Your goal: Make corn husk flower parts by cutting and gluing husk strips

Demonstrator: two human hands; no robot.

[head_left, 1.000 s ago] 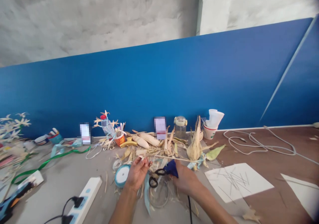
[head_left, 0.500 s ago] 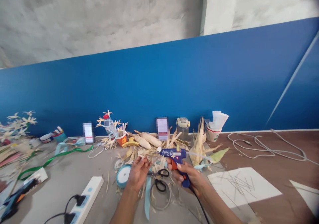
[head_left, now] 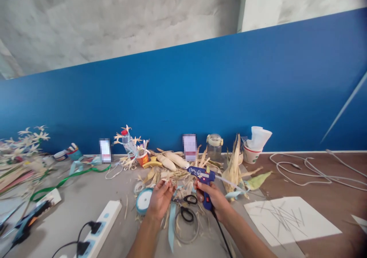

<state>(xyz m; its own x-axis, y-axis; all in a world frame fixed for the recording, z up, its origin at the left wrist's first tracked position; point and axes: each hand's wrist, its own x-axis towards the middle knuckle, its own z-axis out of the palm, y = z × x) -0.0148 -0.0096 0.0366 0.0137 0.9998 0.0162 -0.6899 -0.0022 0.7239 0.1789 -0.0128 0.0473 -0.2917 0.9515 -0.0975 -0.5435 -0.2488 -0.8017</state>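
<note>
My right hand [head_left: 215, 200] grips the handle of a blue glue gun [head_left: 202, 178], its red light on and its nozzle pointing left toward my other hand. My left hand [head_left: 160, 197] pinches a small pale piece of corn husk [head_left: 165, 177] between thumb and fingers, close to the nozzle. Black-handled scissors [head_left: 186, 208] lie on the table between my two hands. A roll of light blue ribbon [head_left: 143, 200] sits just left of my left hand, and a strip of the ribbon [head_left: 171, 227] trails toward me.
Corn husks and cobs [head_left: 172, 160] pile up behind my hands, with a glass jar [head_left: 214, 147] and paper cups [head_left: 255, 147] by the blue partition. A white power strip [head_left: 101, 227] lies at the left, a white sheet with thin sticks [head_left: 289, 219] at the right, white cables [head_left: 309, 166] beyond.
My right hand picked the glue gun up from the table and raised it with the nozzle toward my left hand. The scissors are now uncovered. The view drifted slightly.
</note>
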